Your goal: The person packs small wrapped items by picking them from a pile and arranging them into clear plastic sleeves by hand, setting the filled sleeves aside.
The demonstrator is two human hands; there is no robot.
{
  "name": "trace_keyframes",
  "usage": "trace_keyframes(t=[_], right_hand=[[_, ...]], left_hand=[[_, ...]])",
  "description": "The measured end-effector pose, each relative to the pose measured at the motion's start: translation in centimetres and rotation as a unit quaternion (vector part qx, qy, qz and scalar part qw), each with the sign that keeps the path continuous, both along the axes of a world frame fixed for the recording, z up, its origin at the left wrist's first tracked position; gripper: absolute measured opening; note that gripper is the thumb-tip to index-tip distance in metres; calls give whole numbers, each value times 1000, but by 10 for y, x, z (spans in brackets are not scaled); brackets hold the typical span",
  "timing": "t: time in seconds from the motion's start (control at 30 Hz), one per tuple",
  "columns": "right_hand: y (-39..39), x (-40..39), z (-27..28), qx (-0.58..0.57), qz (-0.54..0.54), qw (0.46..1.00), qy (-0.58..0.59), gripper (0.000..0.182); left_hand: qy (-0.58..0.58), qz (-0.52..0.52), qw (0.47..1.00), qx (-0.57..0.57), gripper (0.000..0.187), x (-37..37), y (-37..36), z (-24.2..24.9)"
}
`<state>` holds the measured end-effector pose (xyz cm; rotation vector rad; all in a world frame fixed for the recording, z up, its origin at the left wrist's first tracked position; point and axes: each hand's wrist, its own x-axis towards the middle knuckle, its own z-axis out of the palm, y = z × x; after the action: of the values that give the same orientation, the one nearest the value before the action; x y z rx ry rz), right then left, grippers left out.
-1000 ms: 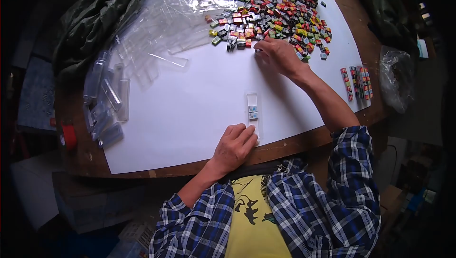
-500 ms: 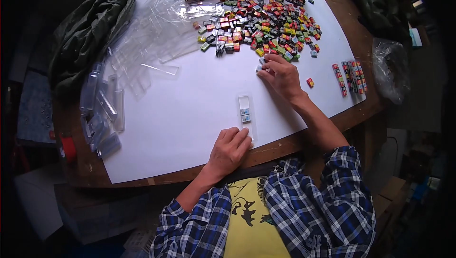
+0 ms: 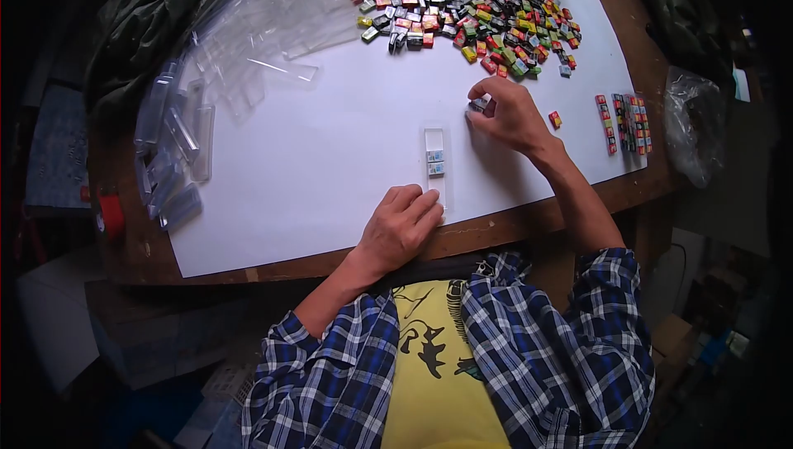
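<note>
My right hand [image 3: 514,115] is raised over the white sheet just below the pile, thumb and fingers pinching a small dark-sided block [image 3: 477,105]. My left hand [image 3: 402,224] lies near the table's front edge, its fingertips closed on the lower end of a narrow clear plastic tray [image 3: 434,137]. Two small light-blue and white blocks [image 3: 435,164] sit one above the other inside that tray. Beyond my right hand spreads a heap of small colourful blocks [image 3: 487,19] in red, yellow, green and black.
Flat clear plastic pieces [image 3: 273,28] lie heaped at the back left, with clear cases [image 3: 178,131] below them. On the right stand filled rows of blocks [image 3: 632,123], near a single red block [image 3: 555,119] and a plastic bag [image 3: 695,127]. Red tape [image 3: 110,213] is at the left edge.
The view has tilted, so the table appears higher. My right hand has drawn back from the heap, slightly rightward, still pinching. My left hand stays at the tray.
</note>
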<state>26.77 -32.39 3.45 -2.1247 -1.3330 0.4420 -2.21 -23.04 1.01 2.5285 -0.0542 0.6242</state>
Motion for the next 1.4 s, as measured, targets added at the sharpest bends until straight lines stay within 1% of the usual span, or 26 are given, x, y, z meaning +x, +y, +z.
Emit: trace_keyframes(t=[0.03,0.13,0.17,0.27,0.43,0.53,0.57,0.67,0.7,0.8,0.83,0.93,1.1,1.2,1.23,1.33,1.4], right_hand=[[-1,-6,4,-2,4,1000,1,28],[2,-35,12,64,80,995,-19,30],[2,-42,12,66,78,995,-17,30],[6,-54,15,74,135,987,49,30],[0,-47,14,48,103,992,51,31],[12,-35,2,98,71,993,-12,32],[22,-31,0,103,73,992,-15,32],[66,-20,-5,84,3,995,-55,30],[81,-17,-5,90,4,994,-58,30],[127,-11,-5,158,23,971,-179,28],[137,-6,-7,164,24,970,-180,28],[150,5,-6,33,94,959,-266,28],[118,14,-3,-32,110,962,-248,28],[76,11,-1,35,72,991,-105,24],[64,5,1,24,73,992,-99,24],[30,-19,13,46,53,997,-26,20],[14,-37,17,40,61,997,-31,19]], left_hand=[[1,4,1000,-2,24,1,0,1],[-4,-11,1000,6,20,1,1,3],[-2,-13,1000,7,20,0,0,3],[-11,-11,1000,9,20,2,1,3],[-11,-6,1000,9,19,2,0,2],[-4,-12,1000,6,21,0,1,-1],[-7,-10,1000,12,21,-1,2,-1],[-3,-15,1000,0,19,0,2,1],[-7,-14,1000,6,19,1,1,1],[-10,-14,1000,2,18,1,1,3],[-11,-12,1000,8,18,0,2,3],[2,-18,1000,-3,20,0,3,4],[5,-24,1000,-10,22,0,4,1],[14,-13,1000,-1,22,-1,2,0],[19,-14,1000,-12,22,-1,1,0],[17,-16,1000,3,22,0,3,1],[11,-12,1000,-1,21,1,0,1]])
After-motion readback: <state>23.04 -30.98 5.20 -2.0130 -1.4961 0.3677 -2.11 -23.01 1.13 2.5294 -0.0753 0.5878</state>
